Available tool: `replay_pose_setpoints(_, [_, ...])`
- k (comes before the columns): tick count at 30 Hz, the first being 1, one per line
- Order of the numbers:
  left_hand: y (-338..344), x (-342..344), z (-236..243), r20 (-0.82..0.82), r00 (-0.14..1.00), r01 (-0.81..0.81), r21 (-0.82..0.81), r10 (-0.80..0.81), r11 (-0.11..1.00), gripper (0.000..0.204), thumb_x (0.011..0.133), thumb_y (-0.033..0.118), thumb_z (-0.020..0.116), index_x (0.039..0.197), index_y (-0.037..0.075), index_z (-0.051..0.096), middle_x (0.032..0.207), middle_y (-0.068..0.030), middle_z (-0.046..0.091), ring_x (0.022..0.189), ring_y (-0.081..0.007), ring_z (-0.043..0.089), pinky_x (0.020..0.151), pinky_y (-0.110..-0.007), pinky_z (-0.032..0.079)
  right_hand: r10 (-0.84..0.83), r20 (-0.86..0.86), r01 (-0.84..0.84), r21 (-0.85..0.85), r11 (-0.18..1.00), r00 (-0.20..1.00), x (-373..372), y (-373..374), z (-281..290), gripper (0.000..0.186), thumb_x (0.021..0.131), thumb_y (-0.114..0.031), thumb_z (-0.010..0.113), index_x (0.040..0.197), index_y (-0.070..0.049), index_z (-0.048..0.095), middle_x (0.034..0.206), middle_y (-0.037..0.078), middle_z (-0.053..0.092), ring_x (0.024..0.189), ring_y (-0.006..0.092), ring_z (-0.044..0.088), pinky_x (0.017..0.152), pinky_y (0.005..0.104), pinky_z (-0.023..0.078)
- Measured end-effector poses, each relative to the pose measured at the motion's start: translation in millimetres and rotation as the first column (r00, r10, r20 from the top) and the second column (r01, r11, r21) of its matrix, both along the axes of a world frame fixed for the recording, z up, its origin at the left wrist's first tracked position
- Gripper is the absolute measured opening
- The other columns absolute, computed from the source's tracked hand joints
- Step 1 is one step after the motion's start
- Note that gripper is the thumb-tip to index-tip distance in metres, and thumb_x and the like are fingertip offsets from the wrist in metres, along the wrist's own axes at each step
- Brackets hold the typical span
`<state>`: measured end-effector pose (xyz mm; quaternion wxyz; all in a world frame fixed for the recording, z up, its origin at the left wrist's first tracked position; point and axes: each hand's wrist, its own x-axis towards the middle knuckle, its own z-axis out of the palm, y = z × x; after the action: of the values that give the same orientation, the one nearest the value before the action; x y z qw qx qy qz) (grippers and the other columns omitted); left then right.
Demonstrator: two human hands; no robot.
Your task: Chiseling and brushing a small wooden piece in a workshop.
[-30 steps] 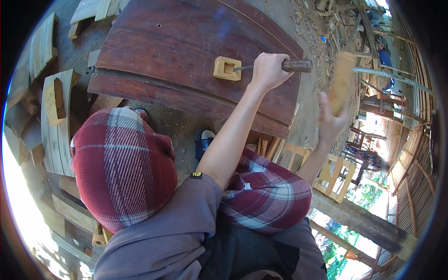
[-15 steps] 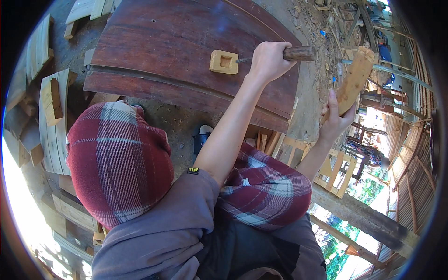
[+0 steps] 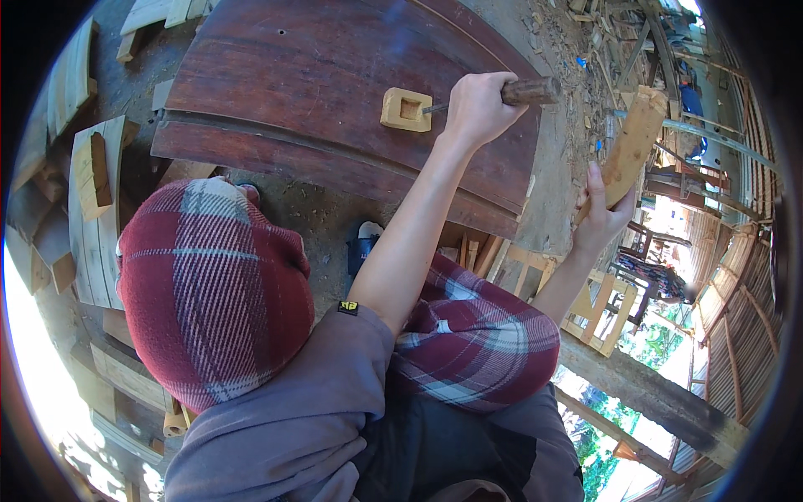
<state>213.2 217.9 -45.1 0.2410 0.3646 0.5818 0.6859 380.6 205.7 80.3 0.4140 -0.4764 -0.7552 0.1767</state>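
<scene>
Here's the hollowed block [image 3: 393,120], sitting on the dark reddish desk [image 3: 276,75], and just right of it my left fingers [image 3: 492,84] wrap around the chisel [image 3: 534,90], blade end at the block's right side. Farther right of the block, well apart, my right fingers [image 3: 595,182] grip a thick wooden bar [image 3: 634,146].

From my end, I see a dark reddish-brown desk [image 3: 276,75] with blackish streaks across the upper centre of the frame. The small wooden block [image 3: 391,110] there looks yellow-tan to me, its recess browner. Right of it, I read the tool handle [image 3: 535,91] as dull dark brown and the length of wood [image 3: 631,151] as light honey-tan. Lower down, I get maroon plaid trousers [image 3: 150,309] banded in greyish white, and a grey-purple sleeve [image 3: 284,402] with a yellow-and-black tag [image 3: 349,308].
</scene>
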Motion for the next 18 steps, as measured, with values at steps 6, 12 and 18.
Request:
replay_pose_setpoints(6, [0.6,-1.3,-2.8,0.010,1.000,-0.003,0.002,0.003,1.000,0.025,0.070,0.021,0.075,0.091,0.008,0.071,0.074,-0.0141,0.067,0.071,-0.0322,0.065,0.064,-0.036,0.051,-0.012,-0.010,0.012,-0.027,1.000,1.000,-6.8,-6.1,5.3,0.042,0.077,-0.024,0.079,0.103,0.001,0.057,0.077,0.003,0.056,0.054,0.0065,0.049,0.046,0.0200,0.036])
replay_pose_setpoints(12, [0.2,0.6,1.6,-0.022,0.998,0.052,-0.024,-0.052,0.998,0.025,0.070,0.021,0.075,0.092,0.008,0.071,0.076,-0.0143,0.068,0.072,-0.0323,0.065,0.065,-0.036,0.051,-0.017,0.012,0.017,-0.038,0.999,1.000,-0.9,-2.8,4.5,0.043,0.077,-0.024,0.079,0.104,0.001,0.057,0.078,0.003,0.057,0.054,0.0064,0.049,0.046,0.0199,0.036])
replay_pose_setpoints(18, [1.4,1.2,-2.7,-0.009,1.000,0.011,0.000,-0.011,1.000,0.025,0.071,0.021,0.075,0.092,0.009,0.071,0.076,-0.0143,0.068,0.073,-0.0321,0.066,0.066,-0.036,0.051,-0.023,0.006,0.023,-0.023,0.999,1.000,-3.8,-3.8,3.0,0.042,0.077,-0.023,0.079,0.104,0.001,0.057,0.076,0.003,0.056,0.054,0.0068,0.049,0.046,0.0205,0.036])
